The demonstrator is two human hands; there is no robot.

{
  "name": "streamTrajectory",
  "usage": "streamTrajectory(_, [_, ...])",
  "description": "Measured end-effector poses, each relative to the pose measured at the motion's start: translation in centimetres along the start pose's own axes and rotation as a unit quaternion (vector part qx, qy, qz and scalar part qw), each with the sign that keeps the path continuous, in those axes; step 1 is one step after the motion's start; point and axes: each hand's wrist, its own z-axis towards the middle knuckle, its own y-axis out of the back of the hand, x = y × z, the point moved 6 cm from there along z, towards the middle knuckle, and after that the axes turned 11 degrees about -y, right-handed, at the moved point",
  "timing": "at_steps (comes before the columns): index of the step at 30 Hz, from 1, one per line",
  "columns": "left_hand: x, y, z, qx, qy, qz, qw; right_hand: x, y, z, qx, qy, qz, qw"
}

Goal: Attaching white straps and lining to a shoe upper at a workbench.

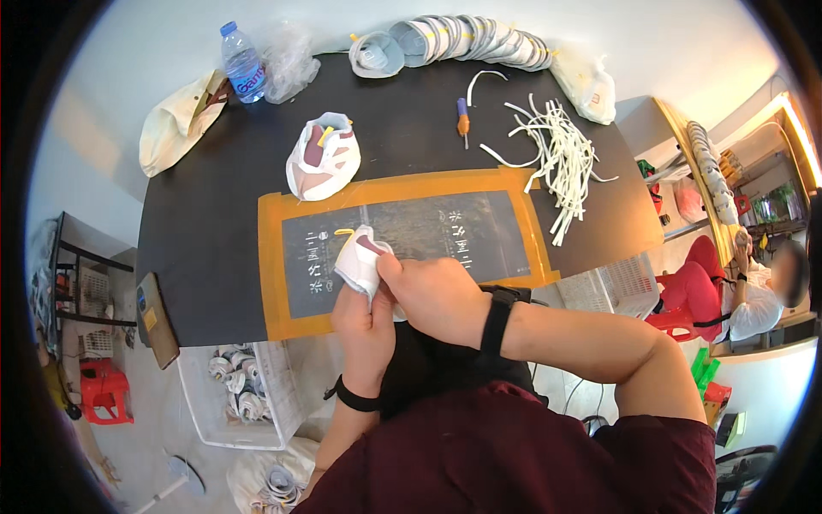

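A small white shoe upper (360, 261) with a maroon patch and a yellow pull loop is held between my two hands above the near part of the table. My left hand (364, 325) grips it from below, fingers closed. My right hand (432, 291) is curled in a fist-like grip against its right side, thumb pressed at the edge; the fingertips are hidden, so anything else in them does not show. Beyond them on the table stands another shoe upper (324, 158), white with pink and maroon panels.
The dark table (205, 248) has a taped plastic sheet (394, 244). On it lie white laces (561, 163), an orange-and-purple-handled tool (463, 120), nested shoe uppers (479, 41) and a water bottle (244, 64). A phone (156, 321) rests at its left edge. A crate (248, 394) stands below; a person (749, 287) sits right.
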Motion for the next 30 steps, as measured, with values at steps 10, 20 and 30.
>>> streamTrajectory(10, [1.6, 0.5, -0.7, -0.016, 0.064, 0.003, 0.998, 0.1, 0.6, -0.1, -0.031, 0.004, 0.035, 0.999])
streamTrajectory(20, [1.9, 0.9, -0.6, -0.072, 0.148, -0.140, 0.976, -0.8, 2.7, -1.5, -0.062, 0.018, 0.061, 0.996])
streamTrajectory(30, [1.0, 1.1, -0.2, 0.006, 0.094, 0.004, 0.996, -2.2, -0.8, 1.3, 0.035, -0.069, 0.255, 0.964])
